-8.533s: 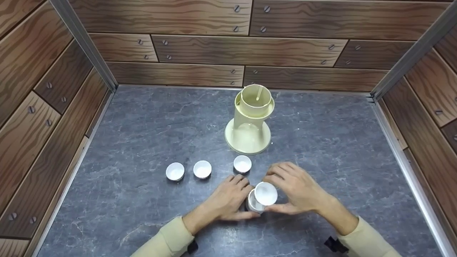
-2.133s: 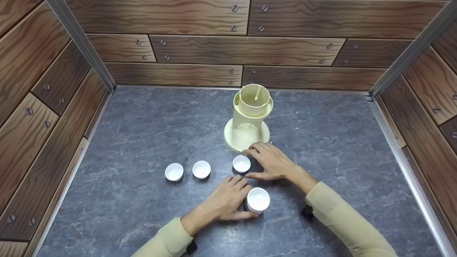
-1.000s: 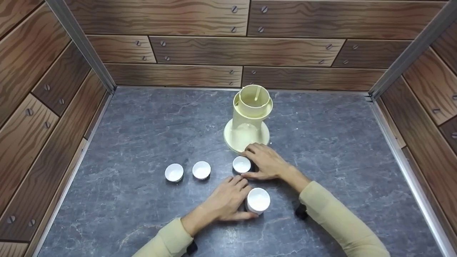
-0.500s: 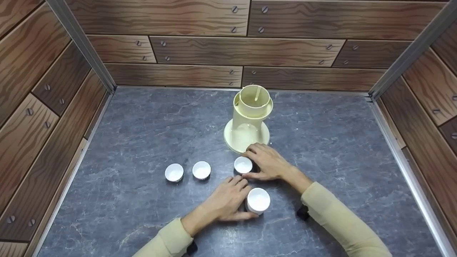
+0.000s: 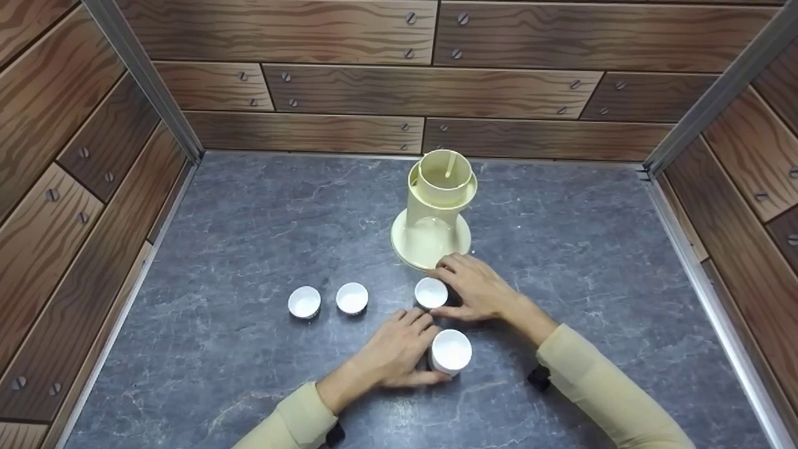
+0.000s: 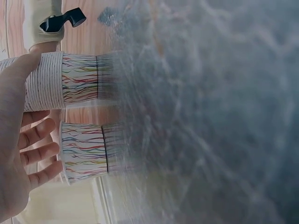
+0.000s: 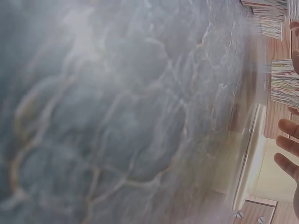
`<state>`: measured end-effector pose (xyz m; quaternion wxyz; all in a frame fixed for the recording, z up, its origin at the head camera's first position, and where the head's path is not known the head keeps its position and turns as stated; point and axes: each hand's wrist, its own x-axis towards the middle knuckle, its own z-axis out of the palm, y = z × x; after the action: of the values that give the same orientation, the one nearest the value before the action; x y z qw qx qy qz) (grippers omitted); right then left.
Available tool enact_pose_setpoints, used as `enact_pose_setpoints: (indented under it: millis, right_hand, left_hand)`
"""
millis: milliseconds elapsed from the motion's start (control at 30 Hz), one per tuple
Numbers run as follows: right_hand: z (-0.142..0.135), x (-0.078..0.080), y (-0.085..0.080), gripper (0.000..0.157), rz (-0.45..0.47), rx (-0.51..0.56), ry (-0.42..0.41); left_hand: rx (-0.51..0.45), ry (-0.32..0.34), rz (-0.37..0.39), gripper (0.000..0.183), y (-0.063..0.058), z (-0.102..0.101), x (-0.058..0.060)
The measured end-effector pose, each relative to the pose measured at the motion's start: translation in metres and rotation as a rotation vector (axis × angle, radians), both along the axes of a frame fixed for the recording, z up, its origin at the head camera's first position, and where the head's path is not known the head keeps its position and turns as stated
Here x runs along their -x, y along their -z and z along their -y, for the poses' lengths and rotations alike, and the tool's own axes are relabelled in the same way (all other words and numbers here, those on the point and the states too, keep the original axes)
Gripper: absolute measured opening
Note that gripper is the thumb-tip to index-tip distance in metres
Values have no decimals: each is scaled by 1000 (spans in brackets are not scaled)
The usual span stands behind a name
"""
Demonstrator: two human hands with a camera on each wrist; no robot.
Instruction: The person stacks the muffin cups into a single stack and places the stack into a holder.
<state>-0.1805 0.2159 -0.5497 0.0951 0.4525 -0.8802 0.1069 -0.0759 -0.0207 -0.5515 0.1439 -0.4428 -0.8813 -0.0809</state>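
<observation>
My left hand (image 5: 402,349) holds a stack of nested white paper cups (image 5: 451,350) upright on the table, thumb on the near side and fingers on the far side. Thin coloured lines pattern the lowest cup below the piled rims in the left wrist view. Just beyond the stack, my right hand (image 5: 477,290) grips a single paper cup (image 5: 431,293) between thumb and fingertips. That cup stands mouth up, its striped wall (image 7: 284,84) showing in the right wrist view. Two more single cups, a left one (image 5: 305,302) and a middle one (image 5: 352,298), stand mouth up to the left.
A pale yellow plastic stand (image 5: 436,206) with a round base and nested tubes rises behind the gripped cup, its base close to my right fingers. The dark marbled tabletop (image 5: 249,224) is bounded by wood-patterned panels (image 5: 349,87) at the back and sides.
The cup my right hand held over the stack now sits on it. My right hand has since taken hold of the single cup and drawn it slightly right and nearer. The left hand stays put.
</observation>
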Motion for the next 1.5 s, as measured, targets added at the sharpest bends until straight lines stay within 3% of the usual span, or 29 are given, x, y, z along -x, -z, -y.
enact_pose_setpoints:
  millis: [1500]
  right_hand:
    - [-42, -37, -29, 69, -64, 114, 33]
  left_hand:
    - [-20, 2, 1, 68, 0, 0, 0]
